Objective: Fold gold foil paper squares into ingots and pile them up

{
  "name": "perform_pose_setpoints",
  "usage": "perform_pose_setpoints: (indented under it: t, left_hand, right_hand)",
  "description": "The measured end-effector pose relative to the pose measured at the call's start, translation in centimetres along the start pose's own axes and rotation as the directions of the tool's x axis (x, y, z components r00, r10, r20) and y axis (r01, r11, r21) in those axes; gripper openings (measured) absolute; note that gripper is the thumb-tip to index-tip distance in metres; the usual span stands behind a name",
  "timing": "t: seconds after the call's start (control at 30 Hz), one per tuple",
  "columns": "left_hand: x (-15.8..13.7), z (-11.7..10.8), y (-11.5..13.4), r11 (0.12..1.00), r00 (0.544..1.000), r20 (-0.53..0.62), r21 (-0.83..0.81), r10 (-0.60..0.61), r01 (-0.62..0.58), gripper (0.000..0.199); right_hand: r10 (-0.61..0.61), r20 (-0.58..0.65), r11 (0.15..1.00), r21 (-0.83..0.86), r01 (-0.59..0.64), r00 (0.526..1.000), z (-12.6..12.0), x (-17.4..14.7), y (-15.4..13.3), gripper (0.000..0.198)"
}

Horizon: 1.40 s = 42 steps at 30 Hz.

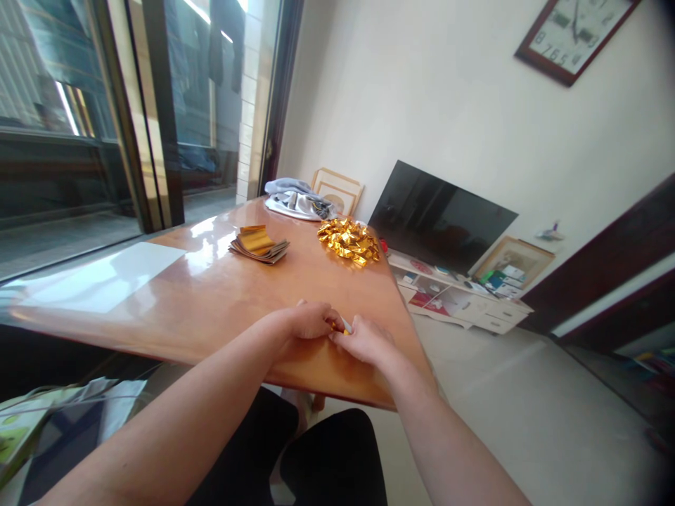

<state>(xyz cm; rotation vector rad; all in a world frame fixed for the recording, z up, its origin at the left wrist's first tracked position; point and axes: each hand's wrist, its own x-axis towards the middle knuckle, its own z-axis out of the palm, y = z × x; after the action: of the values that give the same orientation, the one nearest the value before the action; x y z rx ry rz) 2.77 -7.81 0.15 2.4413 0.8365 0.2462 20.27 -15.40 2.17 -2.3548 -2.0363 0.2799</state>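
Observation:
My left hand (pixel 312 320) and my right hand (pixel 365 340) meet over the near part of the wooden table. Their fingers are closed around a small piece of gold foil paper (pixel 346 326), whose gold and pale sides show between them. Most of that piece is hidden by the fingers. Farther back on the left lies a stack of gold foil paper sheets (pixel 258 246), slightly curled. To its right sits a loose pile of crumpled or folded gold foil pieces (pixel 349 242), apart from both hands.
A white sheet (pixel 105 277) lies at the table's left side. At the far end are a bundle of cloth and plastic (pixel 298 198) and leaning frames (pixel 337 190). A television (pixel 440 218) stands on a white cabinet (pixel 469 302) beyond the table's right edge.

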Motion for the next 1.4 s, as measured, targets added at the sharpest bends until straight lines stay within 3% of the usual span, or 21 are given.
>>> perform_pose_setpoints:
  t: [0.13, 0.3, 0.4, 0.57, 0.7, 0.77, 0.83, 0.9, 1.0, 1.13, 1.23, 1.33, 1.4]
  left_hand:
    - [-0.2, 0.2, 0.2, 1.0, 0.999, -0.034, -0.012, 0.005, -0.005, 0.034]
    - [-1.3, 0.9, 0.7, 1.0, 0.993, -0.114, 0.016, 0.008, -0.007, 0.03]
    - [-1.8, 1.8, 0.9, 0.997, 0.949, -0.309, 0.029, -0.065, 0.078, 0.029]
    - [-2.4, 2.6, 1.2, 0.986, 0.906, -0.406, 0.056, -0.123, 0.159, 0.042]
    - [-2.8, 2.9, 1.6, 0.968, 0.839, -0.513, 0.06, -0.18, 0.245, 0.059]
    - [-2.9, 3.0, 1.7, 0.967, 0.816, -0.535, -0.006, -0.219, 0.256, 0.061]
    - [-3.2, 3.1, 1.8, 0.968, 0.803, -0.541, -0.162, -0.251, 0.193, 0.06]
    - [-3.6, 3.2, 2.2, 0.916, 0.823, -0.507, -0.4, -0.256, 0.038, 0.061]
    - [-5.2, 3.0, 3.5, 0.721, 0.878, -0.431, -0.675, -0.21, -0.158, 0.049]
    - [-8.7, 2.6, 6.4, 0.551, 0.921, -0.346, -0.811, -0.178, -0.198, 0.04]
    - [-11.4, 2.7, 8.2, 0.503, 0.9, -0.371, -0.837, -0.229, -0.217, 0.032]
    - [-13.5, 3.1, 9.4, 0.474, 0.848, -0.422, -0.847, -0.322, -0.241, 0.031]
    - [-14.7, 3.4, 10.1, 0.444, 0.811, -0.448, -0.856, -0.377, -0.266, 0.033]
  right_hand:
    - [-0.076, -0.018, 0.991, 0.11, 0.078, 0.997, 0.1, 0.2, 1.1, 0.053]
    - [0.0, -0.112, 0.947, 0.318, 0.036, 0.994, 0.8, 0.1, 2.6, 0.038]
    - [-0.026, -0.182, 0.934, 0.347, 0.088, 0.983, 1.7, 0.1, 2.9, 0.024]
    - [-0.075, -0.25, 0.899, 0.402, 0.174, 0.965, 2.6, 0.5, 2.6, 0.008]
    - [-0.101, -0.31, 0.854, 0.46, 0.242, 0.946, 2.4, -0.1, 2.2, 0.005]
    - [-0.107, -0.333, 0.827, 0.494, 0.27, 0.937, 2.2, -0.8, 1.9, 0.005]
    - [-0.12, -0.364, 0.786, 0.534, 0.312, 0.924, 1.8, -1.8, 1.7, 0.006]
    - [-0.142, -0.396, 0.704, 0.604, 0.374, 0.907, 1.2, -2.8, 1.4, 0.007]
    - [-0.168, -0.409, 0.543, 0.721, 0.431, 0.897, 0.3, -4.5, 0.8, 0.011]
    - [-0.204, -0.368, 0.389, 0.82, 0.42, 0.907, -1.2, -6.8, 0.0, 0.019]
    - [-0.25, -0.357, 0.232, 0.88, 0.414, 0.9, -1.9, -8.9, -0.8, 0.026]
    - [-0.255, -0.336, 0.045, 0.933, 0.358, 0.907, -2.0, -11.3, -1.3, 0.031]
    - [-0.292, -0.298, -0.026, 0.952, 0.304, 0.909, -1.7, -12.9, -1.6, 0.034]
